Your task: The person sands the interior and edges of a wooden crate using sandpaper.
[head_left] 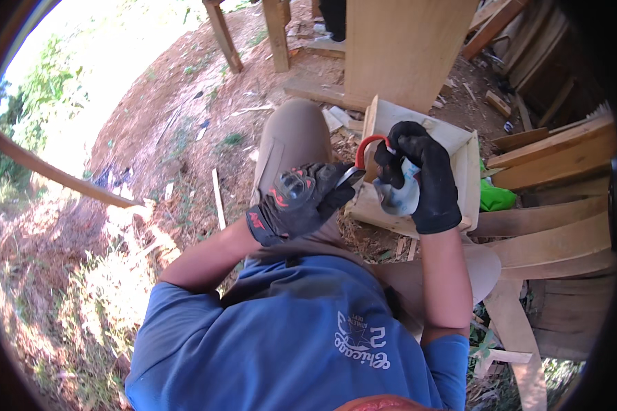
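My left hand [295, 200], in a black glove with red marks, is closed on a small piece with a shiny metal-looking part [350, 177]. A red curved piece [365, 145] arches from there to the fingers of my right hand [428, 175]. I cannot tell what kind of thing it is. That right hand, also black-gloved, is closed around a crumpled, clear plastic packet [402, 195]; its contents cannot be made out. Both hands are above my lap, the right one over a shallow wooden box-like frame [467, 179].
A tall pale wooden board [404, 55] stands just beyond the box. Planks [555, 154] are piled at the right, by a bright green bag [497, 196]. A curved wooden strip [62, 171] crosses the left side. Wood scraps lie on the sloping dirt [185, 130].
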Available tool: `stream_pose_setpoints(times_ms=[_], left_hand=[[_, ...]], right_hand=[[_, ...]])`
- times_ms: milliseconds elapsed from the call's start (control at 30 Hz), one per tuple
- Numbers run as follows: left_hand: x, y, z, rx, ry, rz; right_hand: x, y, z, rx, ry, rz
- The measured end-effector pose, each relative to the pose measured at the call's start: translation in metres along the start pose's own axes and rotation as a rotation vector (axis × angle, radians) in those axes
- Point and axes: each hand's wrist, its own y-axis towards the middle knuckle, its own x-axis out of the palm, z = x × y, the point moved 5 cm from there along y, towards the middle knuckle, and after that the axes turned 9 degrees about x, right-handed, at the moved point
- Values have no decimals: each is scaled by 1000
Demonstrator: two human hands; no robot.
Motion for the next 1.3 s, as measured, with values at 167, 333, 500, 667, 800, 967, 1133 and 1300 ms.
stream_pose_setpoints(times_ms=[167,333,500,667,800,967,1133,1300], left_hand=[[-76,-87,30,-323,362,-63],[-116,-173,21,-738,356,-73],[-117,-227,3,-827,459,-141],[-64,-335,-76,-948,175,-64],[-36,-297,-53,-1011,57,-203],[-28,-308,-55,-989,91,-153],[-25,-283,-40,-778,-39,-98],[7,-252,-68,-708,41,-133]], right_hand=[[21,3,37,38,-194,-77],[45,-2,76,18,-525,-53],[74,-5,99,11,-943,-156],[127,6,158,-142,-1246,-542],[144,26,234,-81,-1725,-736],[166,45,265,-163,-2138,-958],[186,58,243,-408,-2253,-906],[193,69,224,-401,-2101,-970]])
